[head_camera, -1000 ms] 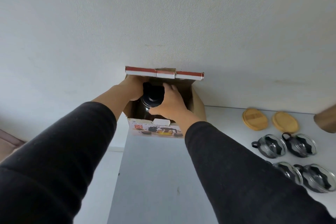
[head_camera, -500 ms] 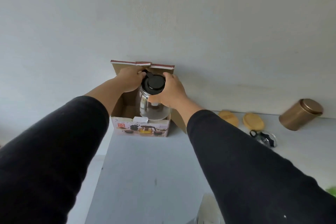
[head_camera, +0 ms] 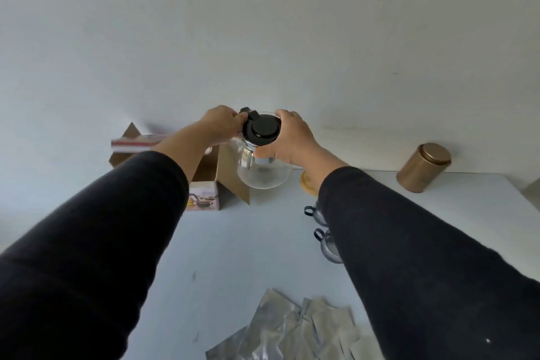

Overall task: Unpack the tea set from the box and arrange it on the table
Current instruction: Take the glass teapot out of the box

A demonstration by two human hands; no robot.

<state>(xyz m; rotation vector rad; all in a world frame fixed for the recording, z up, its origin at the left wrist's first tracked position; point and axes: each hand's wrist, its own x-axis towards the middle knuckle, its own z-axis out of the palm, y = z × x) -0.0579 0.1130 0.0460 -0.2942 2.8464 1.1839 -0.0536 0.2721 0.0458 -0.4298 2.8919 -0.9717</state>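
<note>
Clear glass teapot with black plastic lid [head_camera: 264, 166]: held in the air at 12 o'clock of the view, above the far strip of the pale grey worktop [head_camera: 233, 257], just right of the open brown cardboard box [head_camera: 230, 178]. Its base looks clear of both box and worktop, though how far I cannot tell.

Grip: the left hand [head_camera: 219, 126] curls round the lid's rim on the handle side, and the right hand [head_camera: 289, 137] wraps the metal collar below the lid, thumb in front. Both pinch the teapot; neither is spread.

Step in hand, as I judge it: carrying the teapot from the box to a resting place. Next move calls for lowering it level and setting the glass base down gently before the fingers loosen.

Edges and room:
- Box flap stands at 9 o'clock of the teapot, close to its side.
- Round wooden coaster [head_camera: 306, 184] lies at 4 o'clock, partly behind the right sleeve.
- Small glass cups with dark handles [head_camera: 318, 213] sit at 5 o'clock, mostly hidden by that sleeve.
- Gold cylindrical metal tin [head_camera: 423, 168] stands well apart at 3 o'clock.
- Silver foil sachets [head_camera: 292, 333] lie at 6 o'clock, near the viewer.
- Bare worktop lies between box and cups, nearer the viewer than the teapot; it looks the roomiest landing spot.
</note>
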